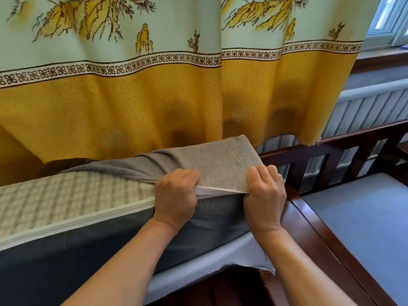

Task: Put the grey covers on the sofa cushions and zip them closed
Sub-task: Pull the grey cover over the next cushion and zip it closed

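Note:
A long sofa cushion with a pale checked quilted face and white piping stands on edge across the left of the view. The grey cover is drawn over its right end, bunched in folds where it meets the bare cushion. My left hand grips the cover's open edge with curled fingers. My right hand grips the same edge a little further right, near the corner. A strip of white lining shows between the two hands. The cover's darker grey side hangs below them.
A dark wooden sofa frame with a slatted back rail runs to the right, holding a blue-grey seat pad. A yellow and pale green patterned curtain hangs close behind the cushion. A radiator and window sill lie at the upper right.

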The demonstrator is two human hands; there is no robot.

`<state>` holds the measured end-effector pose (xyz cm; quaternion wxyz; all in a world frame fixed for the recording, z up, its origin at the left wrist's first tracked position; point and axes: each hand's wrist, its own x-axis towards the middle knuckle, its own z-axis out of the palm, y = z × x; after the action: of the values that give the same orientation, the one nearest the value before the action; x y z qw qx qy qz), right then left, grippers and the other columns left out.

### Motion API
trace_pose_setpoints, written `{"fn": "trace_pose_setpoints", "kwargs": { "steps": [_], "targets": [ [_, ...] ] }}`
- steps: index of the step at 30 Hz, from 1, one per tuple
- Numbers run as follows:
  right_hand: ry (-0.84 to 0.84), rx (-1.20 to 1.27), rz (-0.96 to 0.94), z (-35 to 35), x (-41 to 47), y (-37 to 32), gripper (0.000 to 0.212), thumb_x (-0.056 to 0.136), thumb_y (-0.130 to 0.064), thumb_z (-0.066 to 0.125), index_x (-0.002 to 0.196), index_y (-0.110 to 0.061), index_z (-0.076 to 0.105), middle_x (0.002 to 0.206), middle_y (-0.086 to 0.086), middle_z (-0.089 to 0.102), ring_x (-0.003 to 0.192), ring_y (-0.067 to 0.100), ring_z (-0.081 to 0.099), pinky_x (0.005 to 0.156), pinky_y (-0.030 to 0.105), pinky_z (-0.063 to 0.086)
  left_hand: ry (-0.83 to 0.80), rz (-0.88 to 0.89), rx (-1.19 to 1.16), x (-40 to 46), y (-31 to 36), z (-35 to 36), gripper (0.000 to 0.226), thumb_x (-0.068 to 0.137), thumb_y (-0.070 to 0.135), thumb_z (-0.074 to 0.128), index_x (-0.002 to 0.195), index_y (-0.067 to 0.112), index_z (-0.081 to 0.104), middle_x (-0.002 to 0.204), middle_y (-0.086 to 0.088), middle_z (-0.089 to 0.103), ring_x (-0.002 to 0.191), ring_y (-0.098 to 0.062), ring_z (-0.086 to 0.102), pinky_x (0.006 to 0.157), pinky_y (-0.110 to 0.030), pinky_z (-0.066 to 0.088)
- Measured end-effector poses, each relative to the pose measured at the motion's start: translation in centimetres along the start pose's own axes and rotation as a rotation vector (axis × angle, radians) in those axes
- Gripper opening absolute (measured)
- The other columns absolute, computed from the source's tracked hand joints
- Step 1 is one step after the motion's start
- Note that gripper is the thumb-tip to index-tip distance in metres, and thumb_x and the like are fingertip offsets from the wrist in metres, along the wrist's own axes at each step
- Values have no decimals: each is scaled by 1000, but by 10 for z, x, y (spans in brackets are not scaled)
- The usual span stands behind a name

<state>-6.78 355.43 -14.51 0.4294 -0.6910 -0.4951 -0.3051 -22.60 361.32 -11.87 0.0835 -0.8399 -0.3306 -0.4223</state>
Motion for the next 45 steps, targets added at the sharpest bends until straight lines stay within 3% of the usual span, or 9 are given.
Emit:
{"fn": "trace_pose_setpoints", "kwargs": {
  "steps": [5, 10, 14, 20, 26, 31, 36, 40, 45],
  "targets": [
    [-178, -63, 16, -7, 11, -19, 20, 78, 3, 38, 65, -3, 53, 66, 14, 56, 62, 30, 51, 52, 34, 43, -15, 7, -97, 2, 0, -7, 22, 74, 6, 37, 56, 13, 47, 49, -4, 44, 43, -19, 40, 46, -21, 21],
    [-518, -58, -30, -4, 10, -74, 10, 88, -4, 51, 92, -6, 60, 96, 14, 58, 91, 31, 52, 77, 39, 42, -202, -48, 52, -12, -14, -23, 12, 70, 21, 48, 79, 17, 55, 79, -4, 55, 73, -22, 50, 62, -31, 37],
    [-522, 5, -20, -4, 6, -99, 11, 89, -3, 54, 95, -3, 64, 97, 15, 63, 92, 31, 56, 78, 38, 45, -247, -386, 302, -7, -66, -43, 19, 78, 16, 47, 94, 20, 56, 99, -5, 55, 95, -27, 47, 76, -38, 33],
    [-490, -25, -65, 13, 7, -126, 6, 87, -10, 58, 90, -8, 63, 89, 12, 64, 82, 28, 58, 76, 38, 45, -200, -562, 523, -11, -153, -73, 22, 85, 11, 49, 98, 25, 60, 101, -1, 63, 98, -25, 54, 89, -44, 35],
    [-595, 17, -67, 56, 8, -215, 28, 93, -12, 35, 113, -15, 54, 118, 7, 56, 110, 26, 46, 92, 38, 32, -101, -449, 285, -14, -166, -79, 19, 81, 2, 48, 81, 20, 51, 80, -2, 58, 78, -24, 52, 72, -34, 27],
    [-643, 76, -6, 70, 2, -239, 29, 89, -6, 37, 108, -18, 56, 109, 5, 58, 104, 26, 47, 88, 35, 29, -337, -230, 260, -19, -188, -105, 9, 85, 13, 45, 93, 16, 44, 78, -4, 56, 73, -30, 54, 65, -36, 32],
    [-672, 45, -53, 64, 4, -240, 23, 89, -8, 37, 97, -21, 54, 99, 2, 59, 97, 24, 48, 81, 35, 25, -458, 32, 266, -24, -201, -121, 34, 85, 48, 52, 99, 18, 46, 75, -1, 64, 64, -24, 60, 53, -29, 33],
    [-656, -51, -91, 51, -4, -253, 18, 84, -6, 45, 92, -19, 55, 92, 2, 61, 91, 26, 52, 74, 36, 28, -382, -170, 336, -22, -223, -130, 20, 81, 15, 55, 96, 22, 44, 90, -2, 62, 77, -30, 61, 54, -33, 36],
    [-699, -71, -172, 55, -8, -299, 19, 90, -11, 39, 100, -18, 54, 102, 2, 60, 96, 23, 53, 78, 33, 36, -334, -290, 478, -30, -252, -146, 16, 84, 7, 47, 94, 20, 50, 102, -4, 49, 91, -27, 53, 55, -33, 30]
  ]
}}
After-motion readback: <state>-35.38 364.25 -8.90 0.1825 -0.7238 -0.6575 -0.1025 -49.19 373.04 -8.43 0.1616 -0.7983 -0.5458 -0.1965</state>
